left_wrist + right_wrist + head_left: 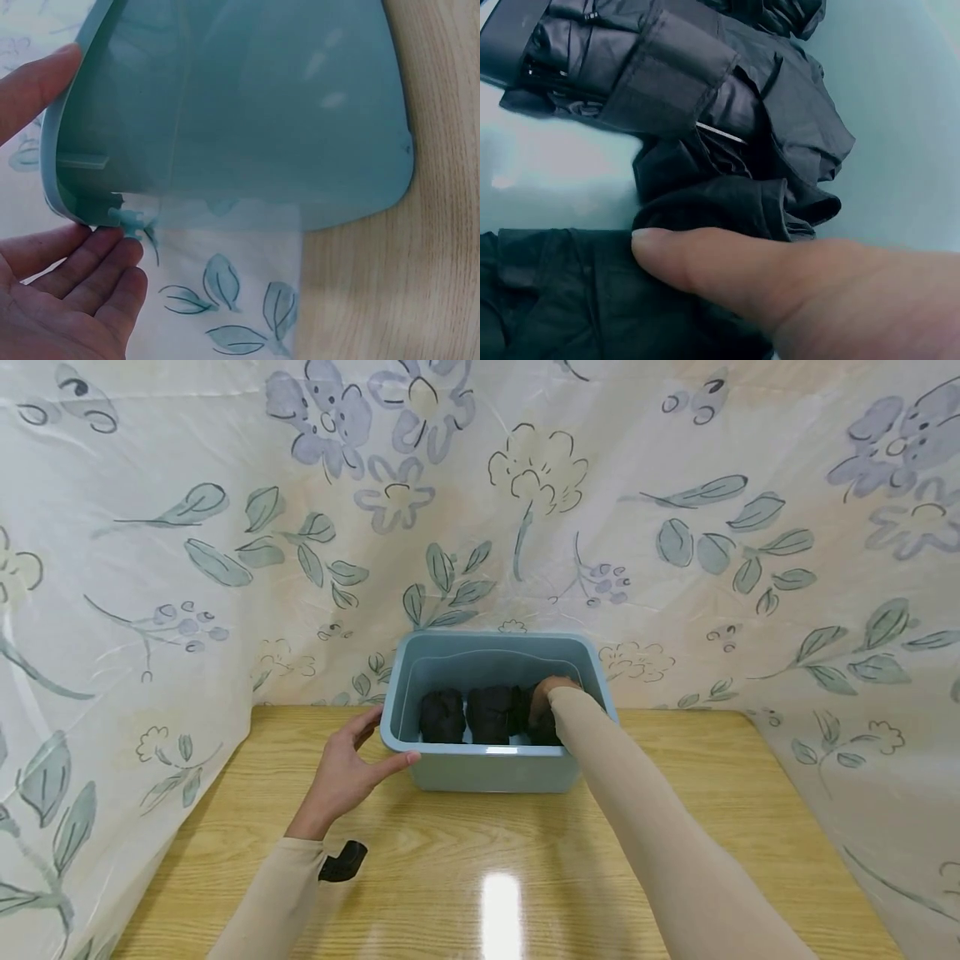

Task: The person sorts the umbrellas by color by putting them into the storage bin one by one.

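Note:
A blue-grey plastic bin (491, 770) stands on the table against the draped cloth. Inside it lie black folded umbrellas: one on the left (442, 717), one in the middle (492, 714) and one on the right (546, 731). My left hand (347, 777) holds the bin's left end, thumb on the front rim and fingers at the side. Down in the right part of the bin, my right hand (553, 691) grips the right umbrella (570, 292). Its thumb (720, 262) lies along the black fabric; the other fingers are hidden. Beside it, the middle umbrella (679, 64) shows a fabric strap.
A wood-grain table (420, 835) spreads around the bin. Floral cloth (525, 543) hangs behind and along both sides. A black device (343, 862) juts from beneath the left wrist.

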A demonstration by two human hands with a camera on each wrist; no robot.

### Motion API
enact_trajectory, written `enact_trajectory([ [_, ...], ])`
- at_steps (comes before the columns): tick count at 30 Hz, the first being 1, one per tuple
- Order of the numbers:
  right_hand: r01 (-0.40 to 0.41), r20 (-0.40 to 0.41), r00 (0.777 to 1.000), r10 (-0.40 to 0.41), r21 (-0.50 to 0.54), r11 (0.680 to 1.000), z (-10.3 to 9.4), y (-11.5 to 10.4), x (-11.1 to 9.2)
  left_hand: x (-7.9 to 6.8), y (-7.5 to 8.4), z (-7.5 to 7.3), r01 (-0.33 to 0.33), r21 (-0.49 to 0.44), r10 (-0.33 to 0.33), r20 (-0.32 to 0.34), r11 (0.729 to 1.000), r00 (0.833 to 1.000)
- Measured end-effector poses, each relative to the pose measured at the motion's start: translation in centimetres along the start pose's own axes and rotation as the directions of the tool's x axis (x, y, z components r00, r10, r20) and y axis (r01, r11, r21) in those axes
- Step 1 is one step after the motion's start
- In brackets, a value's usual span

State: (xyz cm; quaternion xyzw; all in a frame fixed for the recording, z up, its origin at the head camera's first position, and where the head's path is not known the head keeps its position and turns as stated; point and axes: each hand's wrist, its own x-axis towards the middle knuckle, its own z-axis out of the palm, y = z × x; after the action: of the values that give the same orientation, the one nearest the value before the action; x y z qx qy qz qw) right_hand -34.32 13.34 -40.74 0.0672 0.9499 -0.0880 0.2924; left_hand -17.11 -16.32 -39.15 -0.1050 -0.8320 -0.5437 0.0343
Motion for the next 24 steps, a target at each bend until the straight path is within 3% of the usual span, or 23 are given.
enact_trajectory([
  [7,0.014,-0.024,1.000,-0.014,0.003,1.000,-0.3,-0.1,-0.7,0.7,-2.5,0.3,-0.020,0.037,0.020,-0.012,0.999,1.000],
  [12,0.043,-0.066,0.997,-0.042,0.026,0.999,-1.0,0.2,-2.0,0.5,-2.0,0.4,-0.011,0.035,0.012,-0.012,0.999,1.000],
  [19,0.161,-0.119,0.980,-0.158,0.021,0.987,-2.4,0.9,-3.3,0.5,-2.4,0.4,-0.002,0.058,0.003,-0.012,0.998,1.000],
  [24,0.225,-0.130,0.969,-0.211,0.099,0.969,-3.6,0.5,-5.4,0.3,-2.4,0.4,0.001,0.081,0.001,-0.022,0.997,1.000],
])
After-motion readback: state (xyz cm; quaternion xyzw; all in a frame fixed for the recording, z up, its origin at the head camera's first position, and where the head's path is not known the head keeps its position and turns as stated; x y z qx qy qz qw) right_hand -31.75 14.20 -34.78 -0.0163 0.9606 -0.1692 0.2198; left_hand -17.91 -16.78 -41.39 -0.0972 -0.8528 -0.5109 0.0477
